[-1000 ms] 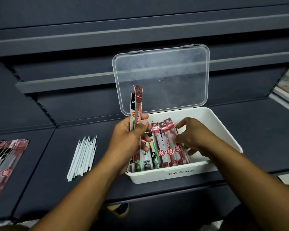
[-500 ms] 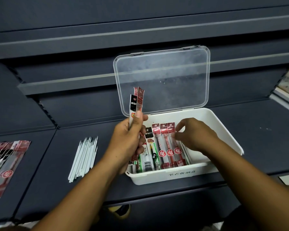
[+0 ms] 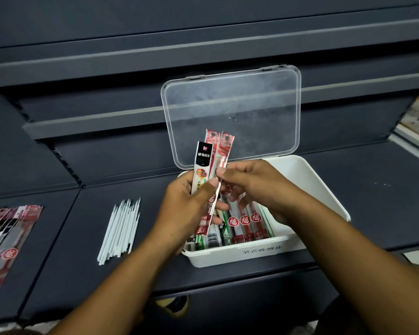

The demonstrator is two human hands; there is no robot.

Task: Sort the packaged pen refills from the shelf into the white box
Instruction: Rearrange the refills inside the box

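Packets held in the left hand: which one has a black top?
The black-topped packet, leftmost of the three fanned in the left hand and sitting lowest. The other two, the red-topped packets, stand taller to its right.

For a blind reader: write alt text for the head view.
A left hand holds a fan of packaged refills over a white box while the right hand pinches a red packet in it. More packets lie in the box, its clear lid raised; loose white refills lie on the dark shelf to the left.
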